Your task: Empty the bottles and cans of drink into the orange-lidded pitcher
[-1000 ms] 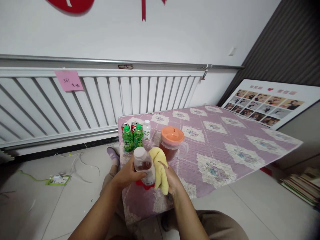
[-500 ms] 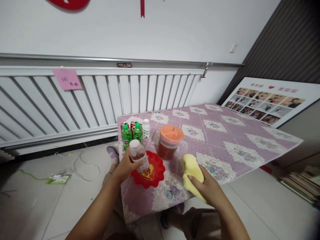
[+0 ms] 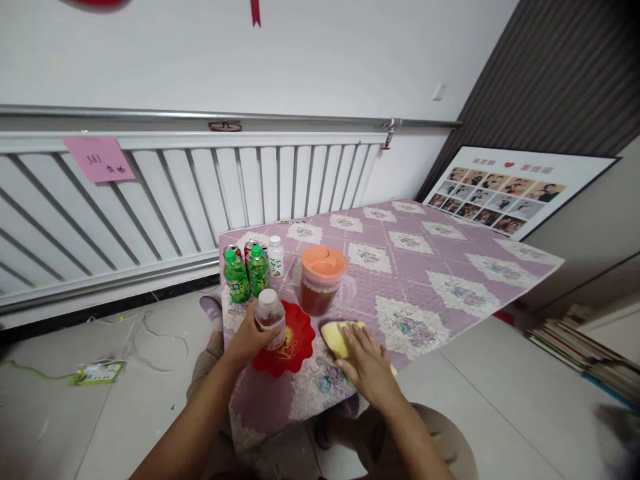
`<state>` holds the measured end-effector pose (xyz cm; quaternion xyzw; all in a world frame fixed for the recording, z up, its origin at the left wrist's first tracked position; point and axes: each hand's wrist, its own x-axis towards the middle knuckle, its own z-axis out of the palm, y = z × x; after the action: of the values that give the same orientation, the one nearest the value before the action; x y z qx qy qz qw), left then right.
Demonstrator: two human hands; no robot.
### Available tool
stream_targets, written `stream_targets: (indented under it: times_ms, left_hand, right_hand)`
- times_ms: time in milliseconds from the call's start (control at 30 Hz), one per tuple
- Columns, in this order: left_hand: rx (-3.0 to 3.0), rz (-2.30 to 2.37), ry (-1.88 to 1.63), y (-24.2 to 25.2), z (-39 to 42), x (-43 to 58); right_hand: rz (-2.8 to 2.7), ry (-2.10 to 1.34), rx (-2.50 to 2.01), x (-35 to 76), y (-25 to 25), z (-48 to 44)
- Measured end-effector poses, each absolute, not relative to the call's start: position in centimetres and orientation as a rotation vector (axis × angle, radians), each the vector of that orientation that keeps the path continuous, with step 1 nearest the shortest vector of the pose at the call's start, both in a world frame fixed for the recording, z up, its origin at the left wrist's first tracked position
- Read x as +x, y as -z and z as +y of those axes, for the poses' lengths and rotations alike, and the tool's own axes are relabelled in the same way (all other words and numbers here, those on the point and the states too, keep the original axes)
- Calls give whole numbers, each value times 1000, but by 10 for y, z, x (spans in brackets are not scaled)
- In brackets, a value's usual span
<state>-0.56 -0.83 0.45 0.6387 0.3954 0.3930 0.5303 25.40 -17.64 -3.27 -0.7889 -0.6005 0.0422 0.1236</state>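
Note:
My left hand (image 3: 249, 340) is closed around a clear plastic bottle (image 3: 271, 321) with a white cap and pale label. It holds the bottle upright over a red scalloped plate (image 3: 302, 357) with a gold design; whether the base touches the plate is hidden. My right hand (image 3: 367, 367) lies palm down on a folded yellow cloth (image 3: 334, 339), fingers stretched out, pressing it on the table. Behind the plate stands a pitcher (image 3: 316, 297) of reddish-brown liquid with an orange lid (image 3: 325, 262).
Two green-capped bottles (image 3: 237, 280), a white bottle (image 3: 276, 259) and several red cans (image 3: 251, 247) crowd the table's left corner. The table (image 3: 345, 250) wears a purple floral cover. Behind it runs a white radiator (image 3: 295, 180). A photo board (image 3: 505, 193) leans at the right.
My right hand has lowered the yellow cloth onto the table, moved it left and flattened over it. The left hand still holds the bottle, slightly lower. The view has shifted right.

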Motion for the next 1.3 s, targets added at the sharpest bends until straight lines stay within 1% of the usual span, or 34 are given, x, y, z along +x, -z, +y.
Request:
stream_targets:
  times_ms: [167,300,367,433,533,633,833,967,1133,1233,1300]
  left_hand:
    - [1604,938,-925,4,-6,1]
    - [1624,938,-911,11,-6,3]
    - [1635,946,-897,15,-7,2]
    - [1641,959,-895,20,-6,2]
    - [1640,962,-897,26,-5,0]
    - [1635,966,-882,29,-4,-1]
    - [1619,962,-909,30,-7,0]
    - [1613,969,-892,30,-7,0]
    - [1616,959,-893,32,-5,-2]
    - [1617,964,-880,31,-5,-3]
    - [1600,947,-879,31,-5,-4]
  right_hand:
    - [-1740,-120,-2292,238,48,-168]
    - [-1390,76,-2158,264,56,-176]
    - [-1175,82,-2179,282,59,-185]
    - [-1020,-62,-2275,296,61,-195]
    - [-941,-353,-2323,301,61,-205]
    - [-883,-508,-2305,295,58,-206]
    - [-717,-498,-2245,286,49,-201]
    - [-650,-417,-2208,285,51,-204]
    - [-576,-430,-2122,280,53,-208]
    - [-385,-463,-1869,269,49,-205]
    - [-311,-597,-1638,260,44,-201]
